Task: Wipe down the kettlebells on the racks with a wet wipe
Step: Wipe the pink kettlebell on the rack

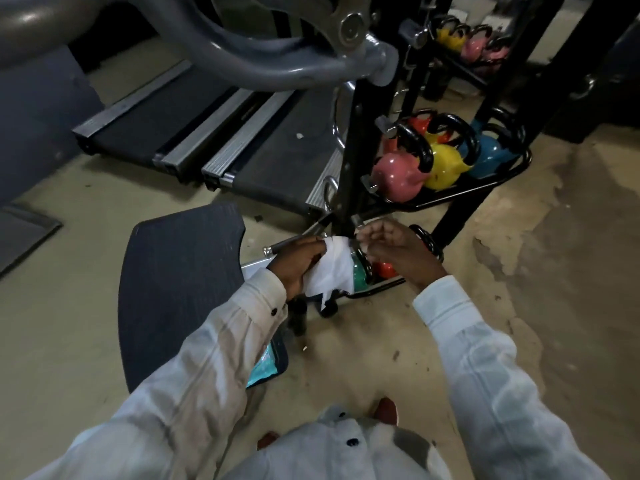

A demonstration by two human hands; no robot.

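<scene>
Wipe (329, 268) bunched in your left hand (298, 265), fingers curled round it, draped against green kettlebell (358, 276) on bottom rack shelf (381, 286), directly right of that hand. Right hand (391, 245) just past it, fingers curled, grip unclear. Left nearer.

Crumpled white wet wipe (330, 268) beside green kettlebell (358, 277) on lowest rack (379, 288)

At one o'clock the middle shelf (460, 196) held four kettlebells I could count: one pink kettlebell (398, 176), one yellow kettlebell (445, 169), one blue kettlebell (490, 155), one red kettlebell (419, 125). Two treadmills (277, 161) lay at eleven, and one wipe (332, 268) at twelve.
</scene>
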